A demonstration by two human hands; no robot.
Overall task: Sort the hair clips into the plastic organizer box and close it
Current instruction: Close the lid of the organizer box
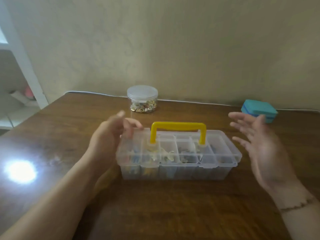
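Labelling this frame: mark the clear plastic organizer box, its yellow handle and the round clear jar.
clear plastic organizer box [178, 168]: head view, front wall.
yellow handle [178, 125]: head view, top bar.
round clear plastic jar [142, 91]: head view, lid.

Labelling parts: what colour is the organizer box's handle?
Yellow; the handle shows clearly in the head view.

Both hands blur; hair clips [166, 157] between the fingers [131, 123] smear behind the cloudy organizer box [225, 163] lid.

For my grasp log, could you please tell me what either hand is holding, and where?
The left hand touches the organizer box at its far-left lid corner; blur hides any real grip. The right hand is open, holding nothing.
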